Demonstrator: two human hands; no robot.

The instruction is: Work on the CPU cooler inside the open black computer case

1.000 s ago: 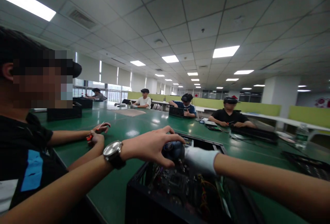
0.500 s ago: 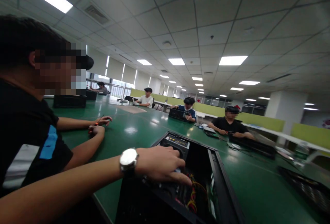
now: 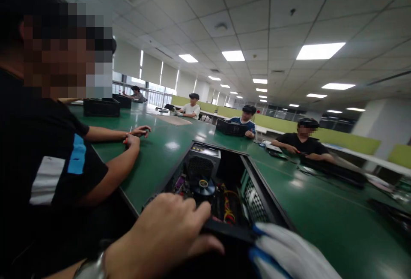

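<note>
An open black computer case (image 3: 269, 189) lies on the green table in front of me. My left hand (image 3: 170, 227), bare and with a wristwatch, is closed over the case's near edge, fingers over the rim and thumb on the outer side. In a white glove with blue trim, my right hand (image 3: 285, 249) is closed on the same edge farther right; its fingertips are partly hidden. Inside the case I see a power supply (image 3: 210, 155) at the far end, a round cooling fan (image 3: 203, 186), and red and yellow cables (image 3: 228, 206).
At my left sits a co-worker in a black shirt (image 3: 48, 142), forearms on the green table (image 3: 167, 154). Across it, a person in black (image 3: 302, 142) and one in blue (image 3: 244, 120) handle other cases. A dark panel-like part (image 3: 390, 214) lies at the right.
My left hand has moved from above the case's inside back to its near edge. My gloved right hand has come into view on that edge. The view has shifted left.
</note>
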